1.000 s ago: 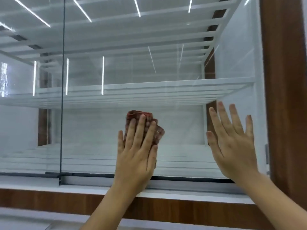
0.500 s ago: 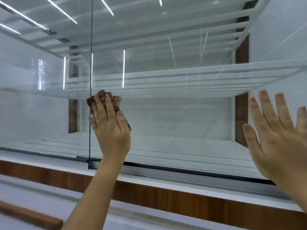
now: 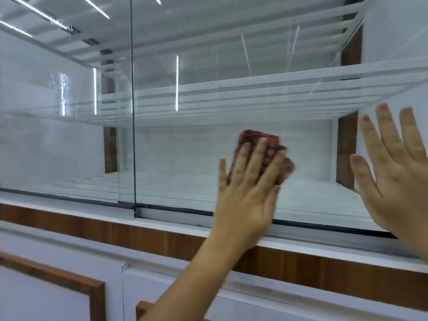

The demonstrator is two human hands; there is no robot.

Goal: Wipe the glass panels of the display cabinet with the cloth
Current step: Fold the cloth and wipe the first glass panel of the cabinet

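Cloth point(image 3: 266, 154): dark red, folded, flat against the right-hand glass panel point(image 3: 231, 100) of the display cabinet point(image 3: 162, 237); left hand point(image 3: 247, 191) over it, fingers straight and slightly spread, pressing it to the glass, cloth showing above and right of the fingertips; right hand point(image 3: 398, 181): spread, palm toward the same panel, just right of the cloth.
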